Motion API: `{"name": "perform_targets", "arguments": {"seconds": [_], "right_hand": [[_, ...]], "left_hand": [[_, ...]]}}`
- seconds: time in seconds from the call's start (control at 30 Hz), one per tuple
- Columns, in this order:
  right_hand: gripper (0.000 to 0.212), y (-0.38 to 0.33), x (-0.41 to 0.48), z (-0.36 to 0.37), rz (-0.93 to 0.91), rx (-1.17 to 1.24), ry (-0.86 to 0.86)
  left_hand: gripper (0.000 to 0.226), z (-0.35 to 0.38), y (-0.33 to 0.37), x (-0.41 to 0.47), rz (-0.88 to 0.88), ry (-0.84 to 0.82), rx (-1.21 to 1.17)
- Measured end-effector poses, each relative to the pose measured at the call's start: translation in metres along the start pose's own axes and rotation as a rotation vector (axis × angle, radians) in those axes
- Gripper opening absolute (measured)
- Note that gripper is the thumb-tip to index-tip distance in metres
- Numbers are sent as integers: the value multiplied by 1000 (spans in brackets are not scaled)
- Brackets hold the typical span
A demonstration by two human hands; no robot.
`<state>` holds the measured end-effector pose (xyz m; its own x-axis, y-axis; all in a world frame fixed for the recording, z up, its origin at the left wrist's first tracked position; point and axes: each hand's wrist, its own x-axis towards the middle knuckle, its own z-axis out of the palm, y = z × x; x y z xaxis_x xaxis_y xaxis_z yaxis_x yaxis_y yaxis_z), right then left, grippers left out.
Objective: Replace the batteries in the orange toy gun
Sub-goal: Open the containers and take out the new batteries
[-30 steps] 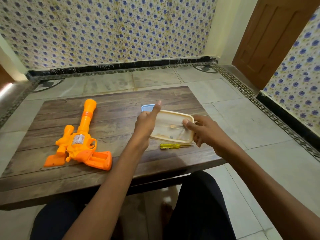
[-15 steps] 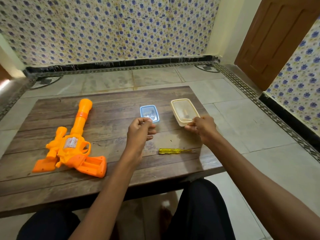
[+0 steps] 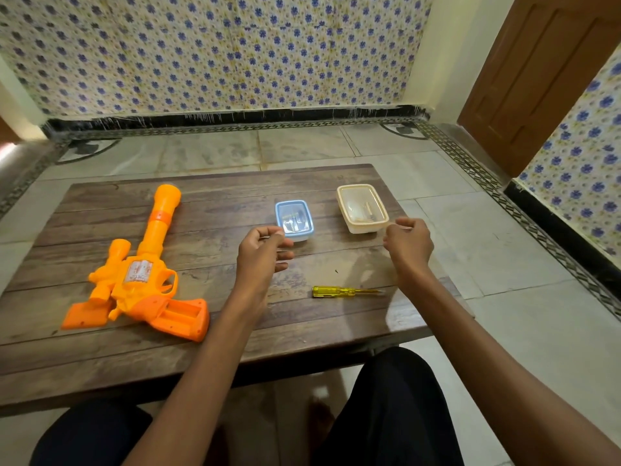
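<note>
On the wooden table (image 3: 100, 358) the orange toy gun (image 3: 141, 284) lies at nine o'clock, untouched. The right hand (image 3: 408, 245) has let go of the cream container (image 3: 363, 227) at one o'clock; the left hand (image 3: 258, 253) hovers by the blue container (image 3: 278, 213) at twelve — both loosely curled, holding nothing. A yellow screwdriver (image 3: 331, 291) lies at five o'clock.

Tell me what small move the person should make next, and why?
Probably the right hand should reach down and pick up the screwdriver. Both it and the left hand hover with loosely curled fingers, holding nothing. The screwdriver lies on the table, close to the right hand. The toy gun lies untouched at the left, and opening it may need the tool.
</note>
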<state>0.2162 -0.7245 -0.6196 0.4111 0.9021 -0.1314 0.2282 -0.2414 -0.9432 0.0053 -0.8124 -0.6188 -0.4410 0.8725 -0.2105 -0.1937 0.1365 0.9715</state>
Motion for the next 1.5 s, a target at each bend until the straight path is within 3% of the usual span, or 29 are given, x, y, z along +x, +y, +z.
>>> {"name": "perform_targets", "arguments": {"seconds": [0.07, 0.2, 0.33, 0.43, 0.57, 0.7, 0.8, 0.9, 1.0, 1.3, 1.5], "right_hand": [[19, -10, -14, 5, -117, -4, -158], [19, -34, -45, 38, -108, -230, -614], [41, -28, -52, 89, 39, -241, -501], [30, -29, -50, 108, 139, -161, -411], [8, -30, -44, 113, 137, -154, -365], [6, -37, -49, 97, -21, -134, -552], [6, -47, -62, 76, -162, -148, -681], [13, -58, -75, 61, -290, -219, -768], [10, -65, -86, 56, -385, -240, -847], [20, -79, -113, 64, -680, -522, -679], [21, -74, -116, 70, -713, -562, -705]], "left_hand": [[12, -2, 0, 0, -3, -1, 4], [10, -7, 1, 0, -11, 20, 19], [10, -13, 4, 1, -9, 39, 6], [9, -19, 5, 0, -9, 39, 3], [9, -31, 8, 1, -35, 2, -35], [10, -45, 14, 5, 19, 71, -41], [38, -56, 14, 6, 75, 98, 122], [50, -62, 18, -1, -32, -71, 69], [39, -61, 17, -8, -49, -200, -19], [14, -59, -2, -27, 13, -95, -126], [26, -65, -7, -33, -19, -117, -114]]}}
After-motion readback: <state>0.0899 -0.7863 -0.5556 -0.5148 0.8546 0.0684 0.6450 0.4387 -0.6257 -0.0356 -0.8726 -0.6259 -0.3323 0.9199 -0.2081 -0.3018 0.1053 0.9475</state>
